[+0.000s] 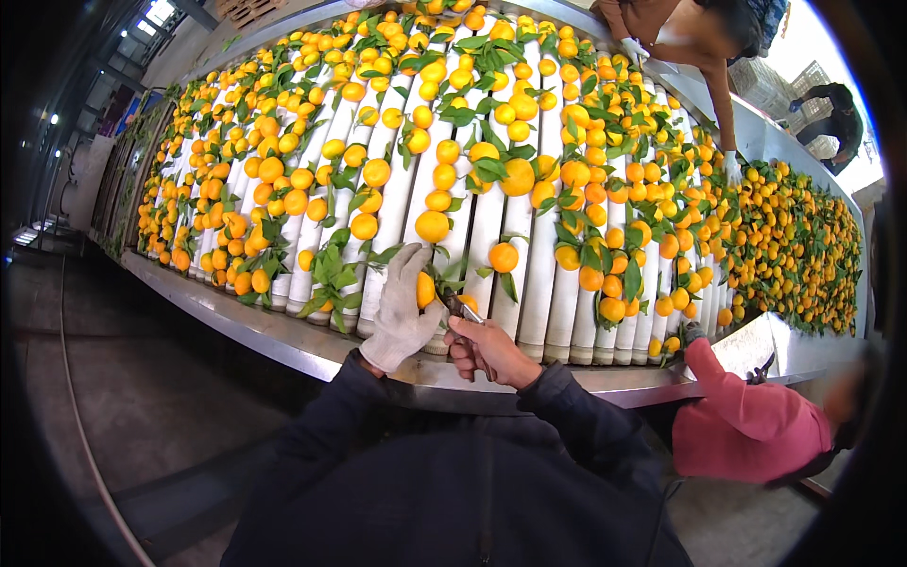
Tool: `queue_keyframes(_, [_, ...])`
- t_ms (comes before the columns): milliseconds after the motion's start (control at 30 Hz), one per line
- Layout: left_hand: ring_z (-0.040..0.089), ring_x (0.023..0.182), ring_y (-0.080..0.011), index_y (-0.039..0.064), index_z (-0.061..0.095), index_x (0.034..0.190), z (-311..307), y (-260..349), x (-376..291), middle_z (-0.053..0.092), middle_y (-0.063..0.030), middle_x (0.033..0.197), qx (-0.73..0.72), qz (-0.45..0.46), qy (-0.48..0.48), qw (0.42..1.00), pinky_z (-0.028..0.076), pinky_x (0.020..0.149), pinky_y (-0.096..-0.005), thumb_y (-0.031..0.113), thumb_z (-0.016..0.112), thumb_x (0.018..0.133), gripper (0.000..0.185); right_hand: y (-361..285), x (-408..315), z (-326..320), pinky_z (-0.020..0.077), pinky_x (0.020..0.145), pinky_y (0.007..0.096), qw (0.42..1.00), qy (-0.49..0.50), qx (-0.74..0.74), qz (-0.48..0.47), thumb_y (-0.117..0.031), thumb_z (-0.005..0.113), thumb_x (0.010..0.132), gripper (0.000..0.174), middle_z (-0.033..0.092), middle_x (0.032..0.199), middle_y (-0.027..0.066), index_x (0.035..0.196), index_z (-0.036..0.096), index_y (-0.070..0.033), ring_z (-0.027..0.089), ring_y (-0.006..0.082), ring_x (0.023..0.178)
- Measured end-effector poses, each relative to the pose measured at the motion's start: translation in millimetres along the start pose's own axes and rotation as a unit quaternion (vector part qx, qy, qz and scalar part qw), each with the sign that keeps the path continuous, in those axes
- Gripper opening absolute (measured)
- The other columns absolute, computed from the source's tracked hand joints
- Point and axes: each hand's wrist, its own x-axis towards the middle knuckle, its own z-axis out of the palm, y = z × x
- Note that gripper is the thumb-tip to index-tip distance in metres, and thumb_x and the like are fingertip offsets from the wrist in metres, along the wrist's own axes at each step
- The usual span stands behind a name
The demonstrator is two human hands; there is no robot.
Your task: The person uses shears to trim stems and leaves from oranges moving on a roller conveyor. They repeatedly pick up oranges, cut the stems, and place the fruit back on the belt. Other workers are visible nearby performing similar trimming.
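Note:
My left hand [400, 312], in a whitish knit glove, holds an orange mandarin [425, 290] between thumb and fingers near the front edge of a roller conveyor [372, 290]. Bare, my right hand [489, 349] grips a pair of hand pruners [466, 312], whose jaws are at the leaves and stem just right of that fruit. Whether the jaws are closed cannot be told. One more mandarin [468, 305] lies partly behind the pruners. Left of my glove is a leafy sprig [331, 278]; another mandarin with leaves [503, 257] rests on the rollers to the right.
Many mandarins with leaves cover the white rollers, with a dense heap [793, 241] at the right. A metal rim [453, 393] runs along the front. A co-worker in a pink top [751, 425] stands at the right; another in brown [680, 35] reaches in from the far side.

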Motion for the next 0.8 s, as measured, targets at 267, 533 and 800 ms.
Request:
queue_keyframes(267, [0.062, 0.135, -0.0478, 0.001, 0.061, 0.149, 24.6, -55.2, 24.2, 0.062, -0.0257, 0.146, 0.14, -0.031, -0.036, 0.989, 0.053, 0.115, -0.0536, 0.007, 0.074, 0.09, 0.062, 48.4, -29.9, -46.9, 0.0601, 0.087, 0.0404, 0.991, 0.02, 0.094, -0.095, -0.04, 0.058, 0.12, 0.04, 0.068, 0.1, 0.0059, 0.129, 0.065, -0.001, 0.072, 0.0243, 0.094])
queue_keyframes(533, [0.065, 0.121, -0.0488, 0.0, 0.05, 0.157, 106.1, -103.4, 82.9, 0.063, -0.0274, 0.132, 0.182, -0.127, -0.005, 0.975, 0.056, 0.103, -0.0559, 0.018, 0.083, 0.091, 0.076, 123.8, -66.6, -96.5, 0.0592, 0.088, 0.0363, 0.934, 0.238, 0.068, -0.258, -0.019, 0.075, 0.105, 0.033, 0.071, 0.105, 0.0051, 0.131, 0.066, -0.001, 0.071, 0.0179, 0.095])
queue_keyframes(800, [0.067, 0.115, -0.0443, 0.008, 0.073, 0.131, 122.0, -73.9, 26.4, 0.067, -0.0207, 0.128, 0.137, 0.029, 0.057, 0.988, 0.057, 0.098, -0.0529, 0.017, 0.082, 0.093, 0.039, 151.3, -65.1, -151.9, 0.0509, 0.079, 0.0276, 0.868, 0.309, 0.006, -0.388, -0.012, 0.077, 0.101, 0.041, 0.066, 0.109, 0.0024, 0.137, 0.061, -0.003, 0.062, 0.0109, 0.091])
